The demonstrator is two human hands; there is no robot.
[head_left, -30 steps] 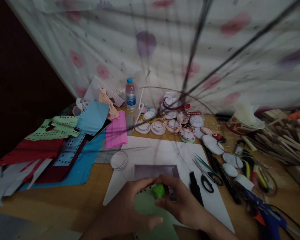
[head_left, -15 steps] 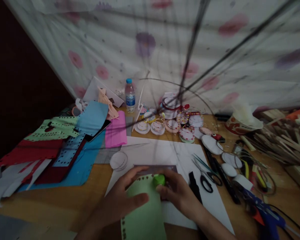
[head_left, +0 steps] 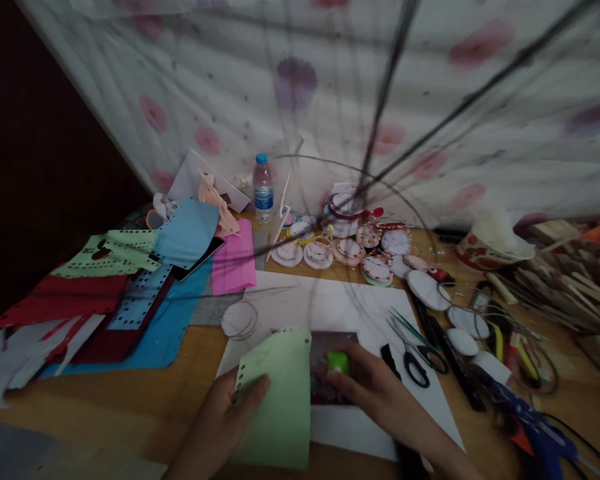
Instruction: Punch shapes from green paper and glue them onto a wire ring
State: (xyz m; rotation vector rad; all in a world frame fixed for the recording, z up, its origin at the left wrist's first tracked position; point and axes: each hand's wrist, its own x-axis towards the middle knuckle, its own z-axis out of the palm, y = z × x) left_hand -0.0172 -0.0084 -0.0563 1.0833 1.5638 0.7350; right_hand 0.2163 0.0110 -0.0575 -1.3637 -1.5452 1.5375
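My left hand (head_left: 226, 415) pinches a light green paper sheet (head_left: 279, 407) by its left side, thumb on top. Shaped holes run along the sheet's left and upper edges. My right hand (head_left: 373, 383) is closed around a small bright green craft punch (head_left: 337, 362), just right of the sheet and apart from it. Beneath the punch lies a dark printed card (head_left: 325, 393), partly covered by the sheet and my fingers. The card rests on a large white paper (head_left: 370, 307).
Scissors (head_left: 416, 363), black pens and a blue glue gun (head_left: 535, 423) lie to the right. Coloured punched sheets (head_left: 90, 293) are piled left. Several small decorated paper hats (head_left: 347, 250) and a water bottle (head_left: 263, 190) stand behind. Wooden sticks (head_left: 570, 277) fill the far right.
The punch has come off the green sheet's top edge and moved right with my right hand. My left hand has shifted down and left, and the sheet has turned, uncovering more of the dark card.
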